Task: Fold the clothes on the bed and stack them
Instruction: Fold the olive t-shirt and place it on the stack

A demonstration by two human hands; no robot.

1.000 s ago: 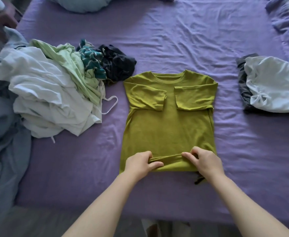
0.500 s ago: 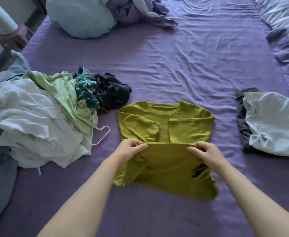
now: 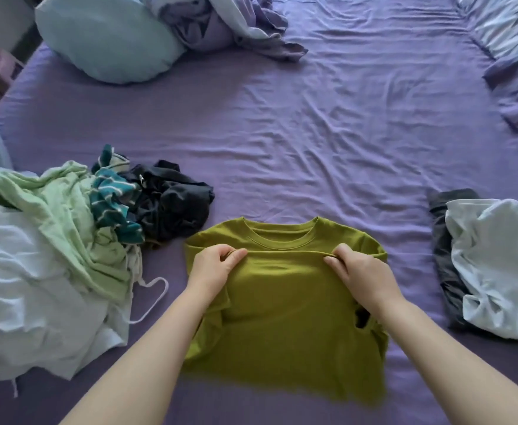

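Two hands pinch the raised hem of the olive-green T-shirt (image 3: 285, 317), which lies at about 6 o'clock on the purple bed sheet (image 3: 328, 142), directly in front of the person. The left hand (image 3: 218, 268) has thumb and fingers closed on the fabric edge at the shirt's left side; the right hand (image 3: 359, 271) does the same on the right, and the edge stretches taut between them just below the collar.

To finish this fold well, I would judge that the hem should be laid level with the shoulders, both corners coming down together, so the fold line at the near side runs straight. The lower right side looks bunched, with a dark gap showing, and it probably needs smoothing with flat palms before the shirt is halved again or moved.

At 9 o'clock sits the unfolded pile (image 3: 43, 259) of white, pale green, teal-striped and dark garments, just beside the shirt. At 3 o'clock lies the stack (image 3: 491, 265), white cloth over something dark grey. Farther off, at 11 o'clock, rest a pale blue pillow (image 3: 104, 38) and a crumpled lilac cover (image 3: 221, 23).

No brand, label or writing can be read anywhere.
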